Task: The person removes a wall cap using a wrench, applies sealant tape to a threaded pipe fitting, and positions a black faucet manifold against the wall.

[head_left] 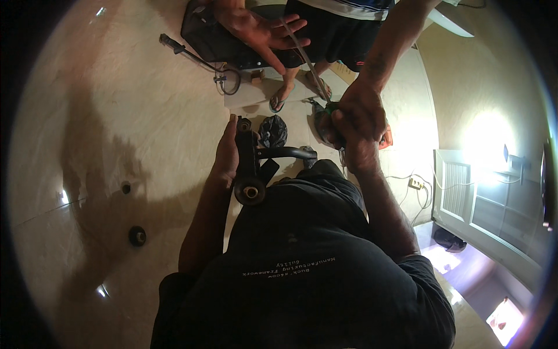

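My left hand (228, 152) holds a black metal bracket (249, 152) by its side, over my lap. The bracket has a thick round bushing (250, 194) at its near end and a curved tube (286, 152) reaching right. My right hand (361, 156) is closed at the green handle (332, 107) of a long-shafted screwdriver, whose shaft (311, 68) points up and left. A co-worker's hand (365, 109) presses against mine at that handle, and the overlap hides part of both grips. The co-worker's other hand (261, 35) is spread open beside the shaft's far end.
A black plastic bag (272, 131) and a red and black tool (329, 129) lie on the floor ahead. A dark round part (138, 235) rests at the left. Cables run to a socket block (416, 184) at the right. The co-worker's sandalled feet (279, 103) stand ahead.
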`<action>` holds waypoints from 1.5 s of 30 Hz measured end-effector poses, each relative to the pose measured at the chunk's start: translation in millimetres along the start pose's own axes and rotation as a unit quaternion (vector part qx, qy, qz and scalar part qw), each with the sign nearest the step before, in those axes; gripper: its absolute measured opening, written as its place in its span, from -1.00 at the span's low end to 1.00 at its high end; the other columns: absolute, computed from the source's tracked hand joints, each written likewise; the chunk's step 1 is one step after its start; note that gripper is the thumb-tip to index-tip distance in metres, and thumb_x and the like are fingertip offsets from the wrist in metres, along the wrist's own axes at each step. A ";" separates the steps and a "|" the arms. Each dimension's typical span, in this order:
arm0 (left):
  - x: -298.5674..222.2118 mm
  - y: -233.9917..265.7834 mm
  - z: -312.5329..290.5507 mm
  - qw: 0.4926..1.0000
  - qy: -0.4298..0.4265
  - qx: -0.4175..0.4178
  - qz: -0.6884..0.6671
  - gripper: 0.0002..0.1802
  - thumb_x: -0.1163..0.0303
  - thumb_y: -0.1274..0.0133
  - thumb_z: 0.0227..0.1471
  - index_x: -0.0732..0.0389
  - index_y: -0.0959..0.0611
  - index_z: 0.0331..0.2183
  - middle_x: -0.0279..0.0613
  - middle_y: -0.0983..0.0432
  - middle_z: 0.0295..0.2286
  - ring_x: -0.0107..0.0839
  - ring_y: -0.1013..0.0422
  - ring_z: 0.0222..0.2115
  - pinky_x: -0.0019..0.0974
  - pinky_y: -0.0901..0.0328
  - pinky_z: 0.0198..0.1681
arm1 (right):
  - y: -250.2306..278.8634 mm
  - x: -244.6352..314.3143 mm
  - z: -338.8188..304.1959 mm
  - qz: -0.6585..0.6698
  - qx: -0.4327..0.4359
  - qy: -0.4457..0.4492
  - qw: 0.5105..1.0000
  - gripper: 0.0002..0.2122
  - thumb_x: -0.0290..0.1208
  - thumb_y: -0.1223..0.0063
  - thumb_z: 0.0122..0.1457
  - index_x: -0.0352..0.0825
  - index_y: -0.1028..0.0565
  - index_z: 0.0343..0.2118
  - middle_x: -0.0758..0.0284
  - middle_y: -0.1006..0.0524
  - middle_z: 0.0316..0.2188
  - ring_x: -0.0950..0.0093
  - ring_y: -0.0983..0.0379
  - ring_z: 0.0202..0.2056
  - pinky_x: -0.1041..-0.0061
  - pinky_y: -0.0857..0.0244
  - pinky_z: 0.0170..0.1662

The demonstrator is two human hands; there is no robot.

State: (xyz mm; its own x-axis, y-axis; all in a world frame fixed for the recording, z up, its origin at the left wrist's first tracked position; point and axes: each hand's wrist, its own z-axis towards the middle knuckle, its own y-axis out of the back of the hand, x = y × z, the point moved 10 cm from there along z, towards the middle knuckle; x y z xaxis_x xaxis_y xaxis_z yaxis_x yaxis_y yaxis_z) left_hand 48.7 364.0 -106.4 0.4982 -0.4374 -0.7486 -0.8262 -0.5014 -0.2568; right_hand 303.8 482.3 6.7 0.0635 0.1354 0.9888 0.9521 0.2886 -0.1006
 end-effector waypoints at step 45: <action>-77.7 5.2 -65.6 0.952 -0.272 -0.113 0.086 -0.34 -0.26 0.23 0.27 0.19 -0.56 -0.29 -0.25 -0.49 -0.51 -0.44 -0.46 -0.57 -0.33 -0.43 -0.52 | -60.3 55.2 -75.1 -0.326 0.174 0.056 0.928 -0.75 -0.60 -0.24 0.07 -0.40 -0.62 -0.14 0.11 -0.66 -0.27 0.34 -0.66 -0.25 0.44 -0.53 -0.17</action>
State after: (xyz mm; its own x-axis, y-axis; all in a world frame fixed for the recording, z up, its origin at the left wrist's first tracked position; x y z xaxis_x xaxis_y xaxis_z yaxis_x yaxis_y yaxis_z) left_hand 22.9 346.4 -9.5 0.0996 -0.1062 -0.9893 -0.7751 -0.6318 -0.0102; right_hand 272.4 401.2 75.7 -0.4425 -0.2688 0.8555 0.6467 0.5653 0.5121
